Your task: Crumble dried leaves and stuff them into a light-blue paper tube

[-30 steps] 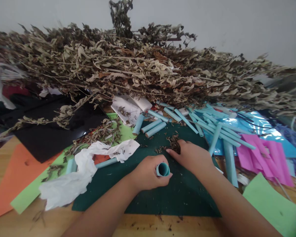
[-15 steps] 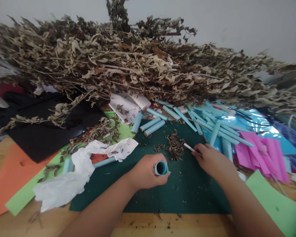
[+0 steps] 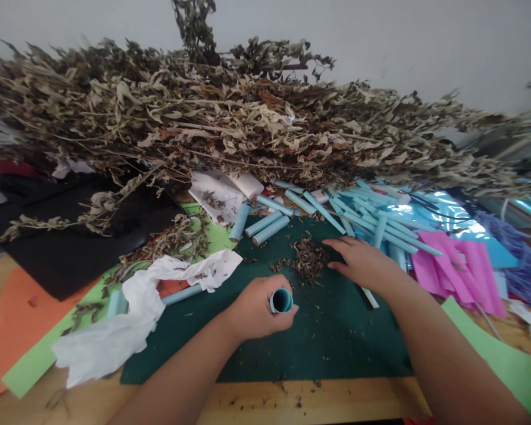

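Note:
My left hand [image 3: 254, 307] is closed around an upright light-blue rolled paper tube [image 3: 281, 300], its open end facing up, above the dark green mat [image 3: 318, 342]. My right hand [image 3: 363, 262] lies flat with fingers stretched out on the mat, just right of a small heap of crumbled dried leaves [image 3: 307, 262]. A thin white stick [image 3: 370, 297] lies on the mat, partly under that hand. Several finished blue tubes [image 3: 265, 223] lie beyond the heap.
A big pile of dried leafy branches [image 3: 230, 130] spans the back of the table. Crumpled white paper [image 3: 137, 301] lies left, with orange, green and black sheets. More blue tubes [image 3: 380, 224], pink paper [image 3: 460, 268] and a light green sheet [image 3: 504, 360] are at right.
My right hand left the leaf heap, moved right and took a thin white stick, then came back beside the heap with its fingers flat. The left hand kept holding the tube.

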Tool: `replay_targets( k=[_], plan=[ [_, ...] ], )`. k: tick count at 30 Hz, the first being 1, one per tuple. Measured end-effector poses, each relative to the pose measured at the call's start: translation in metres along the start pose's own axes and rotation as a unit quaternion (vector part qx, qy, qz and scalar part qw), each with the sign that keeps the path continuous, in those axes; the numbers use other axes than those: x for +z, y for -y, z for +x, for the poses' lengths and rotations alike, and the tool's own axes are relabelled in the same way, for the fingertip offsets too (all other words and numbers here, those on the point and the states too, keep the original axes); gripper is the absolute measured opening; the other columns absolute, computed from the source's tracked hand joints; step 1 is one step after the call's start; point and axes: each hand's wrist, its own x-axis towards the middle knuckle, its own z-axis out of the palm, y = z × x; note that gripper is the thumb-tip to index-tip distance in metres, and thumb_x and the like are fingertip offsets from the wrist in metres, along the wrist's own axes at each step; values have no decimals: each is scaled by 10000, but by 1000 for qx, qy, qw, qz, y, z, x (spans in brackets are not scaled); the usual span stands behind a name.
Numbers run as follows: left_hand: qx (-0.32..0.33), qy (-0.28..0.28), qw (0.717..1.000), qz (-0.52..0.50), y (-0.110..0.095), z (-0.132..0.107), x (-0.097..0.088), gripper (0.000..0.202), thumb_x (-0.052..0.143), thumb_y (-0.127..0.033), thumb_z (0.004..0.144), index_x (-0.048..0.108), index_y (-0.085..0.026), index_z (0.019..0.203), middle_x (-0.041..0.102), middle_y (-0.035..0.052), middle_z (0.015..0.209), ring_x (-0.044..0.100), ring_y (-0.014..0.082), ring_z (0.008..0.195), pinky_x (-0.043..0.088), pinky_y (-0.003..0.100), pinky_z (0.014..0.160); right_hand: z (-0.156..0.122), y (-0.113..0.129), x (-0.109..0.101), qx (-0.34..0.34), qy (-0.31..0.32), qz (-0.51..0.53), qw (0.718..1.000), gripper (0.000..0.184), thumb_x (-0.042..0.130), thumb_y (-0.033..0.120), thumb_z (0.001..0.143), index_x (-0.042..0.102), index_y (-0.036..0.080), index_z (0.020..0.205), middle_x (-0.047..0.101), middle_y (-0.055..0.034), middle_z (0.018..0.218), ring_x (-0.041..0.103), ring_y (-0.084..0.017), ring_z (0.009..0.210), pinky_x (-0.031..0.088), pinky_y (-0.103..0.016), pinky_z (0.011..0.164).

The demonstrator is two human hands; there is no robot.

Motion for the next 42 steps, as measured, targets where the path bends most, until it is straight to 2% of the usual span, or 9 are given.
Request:
replay_targets(
  k=[5, 12, 15, 20, 29, 32, 35, 38, 42],
  plan=[
    [-6, 9, 1000, 10, -2, 0, -2, 74, 526, -192, 633, 456, -167, 630, 538, -9, 602, 480, 90, 543, 379, 193, 521, 13, 7, -9, -27, 68, 21, 997, 567, 506, 410, 692, 443, 133, 1182, 485, -135, 1117, 491, -268, 969, 386, -332, 792],
    [0, 8, 1000, 7, -4, 1, -2, 68, 526, -184, 626, 460, -169, 624, 551, -2, 611, 503, 101, 558, 391, 201, 541, 4, 39, -6, 13, 32, -8, 999, 662, 339, 626, 706, 508, 92, 1058, 524, -162, 989, 527, -283, 876, 407, -345, 687],
    [-1, 9, 1000, 11, -4, 1, -3, 68, 522, -193, 632, 459, -170, 620, 545, -4, 600, 499, 100, 550, 389, 199, 533, 2, 49, -3, 39, 1, -22, 999, 597, 326, 592, 732, 522, 96, 1000, 540, -143, 912, 534, -270, 841, 401, -327, 646],
    [4, 11, 1000, 12, -4, 1, -3, 66, 525, -179, 625, 461, -169, 621, 549, -6, 615, 501, 98, 559, 387, 195, 535, 0, 56, -2, 48, -6, -46, 998, 383, 472, 424, 704, 535, 137, 950, 560, -117, 902, 532, -266, 859, 386, -312, 648],
    [12, 6, 1000, 16, -1, 1, -1, 64, 524, -190, 634, 463, -168, 633, 545, -8, 609, 498, 94, 554, 385, 190, 532, -1, 53, -6, 5, -15, -104, 994, 147, 459, 249, 709, 567, 191, 789, 635, -66, 762, 560, -247, 791, 328, -354, 655],
    [11, 5, 1000, 16, -1, 1, -1, 72, 528, -189, 631, 458, -169, 631, 540, -14, 604, 491, 89, 547, 381, 185, 524, 0, 49, -10, 6, -31, -72, 997, 137, 470, 258, 709, 592, 212, 752, 634, -49, 708, 555, -248, 796, 317, -384, 692],
    [13, 4, 1000, 11, -1, 1, -1, 76, 533, -188, 629, 459, -168, 627, 536, -16, 605, 490, 87, 550, 378, 182, 524, 0, 43, -13, 34, -68, 52, 996, 188, 496, 327, 704, 609, 217, 807, 634, -54, 755, 554, -246, 786, 343, -380, 695],
    [16, 6, 1000, 6, -2, 0, -2, 68, 528, -190, 636, 465, -167, 630, 541, -13, 612, 493, 89, 561, 383, 185, 537, -1, 42, -9, 40, -111, 292, 949, 268, 532, 397, 683, 604, 193, 841, 630, -54, 811, 556, -208, 731, 390, -316, 624],
    [7, 5, 1000, 1, -2, 0, -2, 67, 528, -190, 635, 465, -167, 636, 545, -11, 621, 494, 90, 566, 388, 188, 542, -1, 50, 7, 35, -141, 591, 793, 263, 616, 388, 626, 598, 181, 787, 609, -5, 685, 530, -150, 626, 406, -276, 579]
  ],
)
